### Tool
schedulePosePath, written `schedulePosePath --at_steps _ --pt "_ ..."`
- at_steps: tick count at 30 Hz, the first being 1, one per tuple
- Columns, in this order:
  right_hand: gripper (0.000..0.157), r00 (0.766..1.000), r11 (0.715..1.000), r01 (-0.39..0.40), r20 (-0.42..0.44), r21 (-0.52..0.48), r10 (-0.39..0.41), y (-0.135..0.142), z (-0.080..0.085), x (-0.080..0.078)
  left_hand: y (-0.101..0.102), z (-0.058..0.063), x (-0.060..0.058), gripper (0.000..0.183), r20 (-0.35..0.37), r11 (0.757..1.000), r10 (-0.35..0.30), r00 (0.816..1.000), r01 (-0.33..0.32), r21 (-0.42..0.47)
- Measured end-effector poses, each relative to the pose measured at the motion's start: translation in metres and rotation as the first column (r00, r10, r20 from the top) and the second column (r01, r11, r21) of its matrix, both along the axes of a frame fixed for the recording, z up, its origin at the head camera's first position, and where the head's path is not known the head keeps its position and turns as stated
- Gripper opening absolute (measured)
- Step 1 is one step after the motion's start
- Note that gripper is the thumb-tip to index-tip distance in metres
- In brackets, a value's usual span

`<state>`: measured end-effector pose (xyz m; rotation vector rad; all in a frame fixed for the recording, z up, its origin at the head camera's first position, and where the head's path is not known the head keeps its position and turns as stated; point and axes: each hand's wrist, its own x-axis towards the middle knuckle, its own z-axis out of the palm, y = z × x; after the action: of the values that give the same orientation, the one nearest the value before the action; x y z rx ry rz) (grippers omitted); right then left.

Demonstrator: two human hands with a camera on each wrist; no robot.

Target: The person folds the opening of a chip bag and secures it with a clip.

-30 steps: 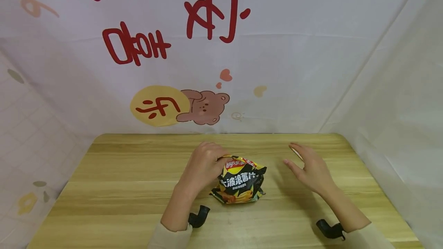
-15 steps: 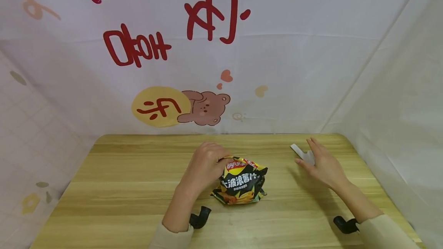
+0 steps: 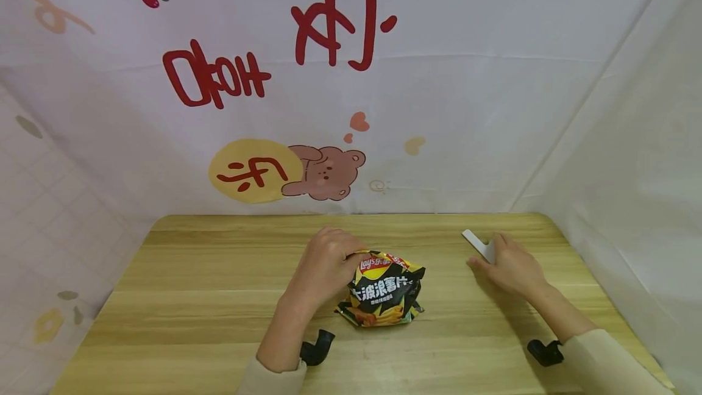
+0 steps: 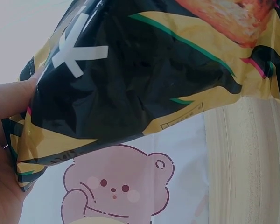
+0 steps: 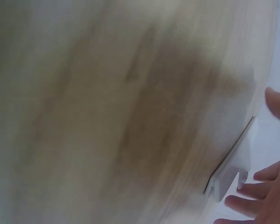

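Note:
A black and yellow Lay's potato chip bag point(image 3: 386, 290) stands near the middle of the wooden table. My left hand point(image 3: 327, 261) pinches its upper left corner between thumb and fingers; the left wrist view shows the thumb lying on the crinkled edge of the chip bag point(image 4: 126, 88). Toward the back right lies a white flat piece point(image 3: 476, 244) with a long straight edge and a wider tab. My right hand point(image 3: 512, 270) is just over that tab and hides part of it. In the right wrist view, the fingers are spread beside the white piece point(image 5: 233, 168), thumb apart.
The wooden table point(image 3: 219, 297) ends at a white cloth backdrop point(image 3: 466, 108) with red characters and a printed bear point(image 3: 329, 169). Cloth also hangs at both sides. A black curved mount point(image 3: 317, 347) sits at my left wrist, another mount point(image 3: 545, 352) at my right.
My right hand has moved right from above the strip end of the white piece, then lowered toward its tab. The left hand and the chip bag have stayed in place.

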<state>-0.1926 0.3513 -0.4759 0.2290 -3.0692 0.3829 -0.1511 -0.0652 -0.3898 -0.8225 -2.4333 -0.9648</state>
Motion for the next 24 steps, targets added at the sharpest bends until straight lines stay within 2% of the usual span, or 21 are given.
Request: schedulePosePath --at_steps 6,10,17,24 --pt "0.045 0.999 0.999 0.047 0.024 0.004 -0.047 0.0020 0.0029 -0.0019 0.0004 0.0001 -0.0002 0.014 0.003 1.000 0.004 1.000 -0.004 0.002" --pt "0.030 0.997 0.998 0.064 0.031 0.003 -0.065 0.0023 0.0042 -0.0022 0.0011 0.0002 -0.0006 0.014 0.006 1.000 0.007 1.000 -0.007 0.000" --pt "0.029 0.996 0.997 0.083 0.019 -0.009 -0.083 0.0030 0.0034 -0.0031 0.0018 0.0010 -0.0003 0.014 0.014 1.000 0.012 1.000 -0.012 0.001" --pt "0.042 0.996 0.996 0.089 -0.027 0.009 -0.089 0.0032 0.0055 -0.0005 0.0011 0.0012 0.0003 0.014 0.015 1.000 0.013 1.000 -0.013 0.002"
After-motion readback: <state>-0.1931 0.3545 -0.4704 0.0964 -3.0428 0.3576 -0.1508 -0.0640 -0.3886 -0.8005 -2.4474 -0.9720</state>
